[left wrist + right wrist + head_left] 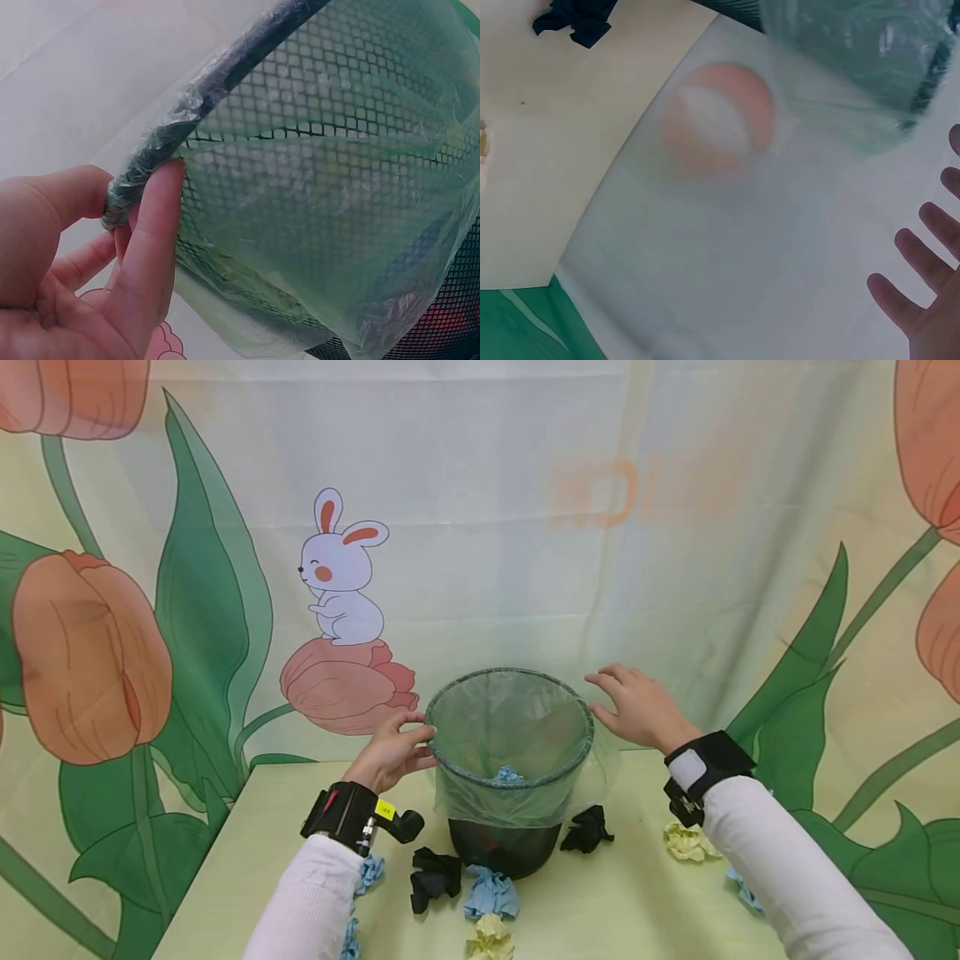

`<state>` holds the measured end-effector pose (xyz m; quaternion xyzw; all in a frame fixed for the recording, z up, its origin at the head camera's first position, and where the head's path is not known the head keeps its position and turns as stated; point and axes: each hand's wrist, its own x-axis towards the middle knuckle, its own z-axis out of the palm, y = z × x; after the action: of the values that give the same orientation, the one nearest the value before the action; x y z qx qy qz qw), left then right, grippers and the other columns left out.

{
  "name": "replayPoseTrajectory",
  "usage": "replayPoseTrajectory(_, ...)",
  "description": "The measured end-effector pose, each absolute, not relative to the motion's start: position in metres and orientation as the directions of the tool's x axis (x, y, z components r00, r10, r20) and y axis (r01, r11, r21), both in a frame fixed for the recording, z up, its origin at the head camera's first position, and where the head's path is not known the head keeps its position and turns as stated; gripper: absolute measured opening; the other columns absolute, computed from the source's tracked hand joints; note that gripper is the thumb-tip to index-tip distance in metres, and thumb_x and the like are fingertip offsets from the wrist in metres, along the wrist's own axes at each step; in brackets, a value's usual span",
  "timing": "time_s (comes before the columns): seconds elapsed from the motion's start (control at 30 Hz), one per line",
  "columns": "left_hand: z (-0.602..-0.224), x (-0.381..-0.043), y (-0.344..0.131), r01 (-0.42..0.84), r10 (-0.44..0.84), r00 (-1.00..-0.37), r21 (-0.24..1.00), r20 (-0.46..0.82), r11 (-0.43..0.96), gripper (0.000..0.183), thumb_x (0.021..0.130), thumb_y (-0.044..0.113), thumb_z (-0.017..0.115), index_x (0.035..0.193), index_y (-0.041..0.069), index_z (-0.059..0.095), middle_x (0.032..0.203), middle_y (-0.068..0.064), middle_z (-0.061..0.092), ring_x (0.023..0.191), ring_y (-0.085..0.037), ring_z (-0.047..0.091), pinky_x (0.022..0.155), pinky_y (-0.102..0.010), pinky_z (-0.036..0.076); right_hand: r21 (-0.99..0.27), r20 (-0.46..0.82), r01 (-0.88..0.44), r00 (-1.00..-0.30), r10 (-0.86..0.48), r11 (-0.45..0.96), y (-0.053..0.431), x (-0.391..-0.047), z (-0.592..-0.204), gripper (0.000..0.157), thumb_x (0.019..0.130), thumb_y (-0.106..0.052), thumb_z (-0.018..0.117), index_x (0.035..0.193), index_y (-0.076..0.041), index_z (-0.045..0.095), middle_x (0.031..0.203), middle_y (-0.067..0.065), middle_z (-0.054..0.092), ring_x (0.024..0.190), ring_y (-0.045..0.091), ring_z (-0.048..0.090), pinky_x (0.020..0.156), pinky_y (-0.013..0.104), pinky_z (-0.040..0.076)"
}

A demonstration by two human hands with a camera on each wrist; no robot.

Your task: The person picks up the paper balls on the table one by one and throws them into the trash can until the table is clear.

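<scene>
Green liner (498,806) over a mesh bin (528,847) on the table (630,910); left hand (393,752) pinching the lined rim (244,56); right hand (641,706), fingers spread, just off it; a leftward tug could free the liner's right side, its hold hard to judge.

A pale yellow table (630,902) bears a bin (506,843) and crumpled black, blue and yellow papers (491,895).

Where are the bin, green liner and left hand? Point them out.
Bin (528,847), head view, bare dark lower wall.
Green liner (487,802), head view, near-side overhang.
Left hand (387,753), head view, middle of the hand.
</scene>
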<state>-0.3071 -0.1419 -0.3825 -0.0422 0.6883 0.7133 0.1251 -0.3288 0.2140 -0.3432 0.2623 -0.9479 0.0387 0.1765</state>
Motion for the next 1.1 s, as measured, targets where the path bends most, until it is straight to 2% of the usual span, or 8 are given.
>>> replayPoseTrajectory(0.53,-0.382,-0.305,-0.142,-0.231,0.125,-0.966,0.973,-0.228,-0.013,0.045,0.093,0.01,0.051,0.135,0.007,0.034,0.105,-0.011,0.042,0.074,-0.016,0.051,0.075,-0.03,0.056,0.005,0.31,-0.41,-0.866,-0.391,0.912,0.233,-0.322,-0.385,0.042,0.09,-0.032,0.057,0.126,-0.009,0.055,0.122,0.017,0.053,0.104,0.038,0.054,0.072,0.049,0.051)
replayPoseTrajectory(0.87,-0.382,-0.307,-0.142,-0.242,0.114,-0.964,0.97,-0.239,-0.012,0.047,0.093,0.011,0.052,0.136,0.008,0.033,0.11,-0.011,0.041,0.076,-0.017,0.051,0.076,-0.03,0.056,-0.026,0.259,-0.399,-0.888,-0.379,0.917,0.23,-0.318,-0.425,0.043,0.088,-0.033,0.057,0.123,-0.007,0.056,0.123,0.017,0.053,0.106,0.038,0.053,0.078,0.053,0.05)
replayPoseTrajectory(1.0,-0.383,-0.307,-0.143,-0.242,0.113,-0.964,0.97,-0.24,-0.011,0.047,0.093,0.011,0.052,0.136,0.008,0.033,0.11,-0.012,0.041,0.076,-0.017,0.052,0.076,-0.031,0.057,-0.032,0.206,-0.386,-0.905,-0.372,0.922,0.229,-0.315,-0.442,0.046,0.087,-0.03,0.059,0.121,-0.001,0.056,0.125,0.02,0.05,0.109,0.04,0.051,0.081,0.053,0.049)
replayPoseTrajectory(1.1,-0.383,-0.307,-0.143,-0.243,0.116,-0.964,0.97,-0.24,-0.014,0.047,0.093,0.011,0.052,0.136,0.007,0.032,0.109,-0.012,0.041,0.074,-0.016,0.051,0.075,-0.03,0.057,-0.049,0.182,-0.371,-0.916,-0.357,0.927,0.229,-0.312,-0.455,0.046,0.084,-0.03,0.062,0.114,0.005,0.059,0.125,0.023,0.05,0.109,0.041,0.05,0.082,0.053,0.049)
